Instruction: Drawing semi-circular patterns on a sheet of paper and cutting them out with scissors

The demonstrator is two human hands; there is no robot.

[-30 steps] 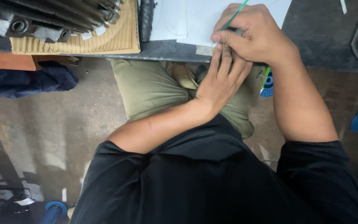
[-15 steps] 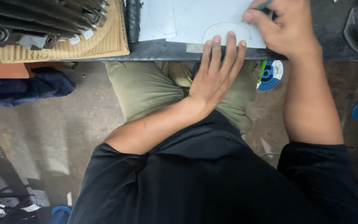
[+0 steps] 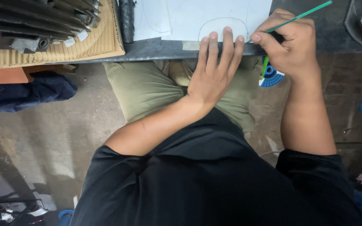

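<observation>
A smooth white paper sheet (image 3: 214, 16) bears a rounded pencilled outline. The left hand (image 3: 212, 69) presses it flat, fingers spread; just beside the sheet, the right hand (image 3: 288, 46) pinches a thin green pencil (image 3: 300, 16).

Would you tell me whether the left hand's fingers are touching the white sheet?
Touching: the head view shows the left hand fingertips pressed flat on the white sheet.

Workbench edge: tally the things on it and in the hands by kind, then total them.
Green pencil, in the right hand: 1
White sheet with drawn curves, under the left hand: 1
Corrugated cardboard pad: 1
Finned metal part: 1
Total: 4
</observation>
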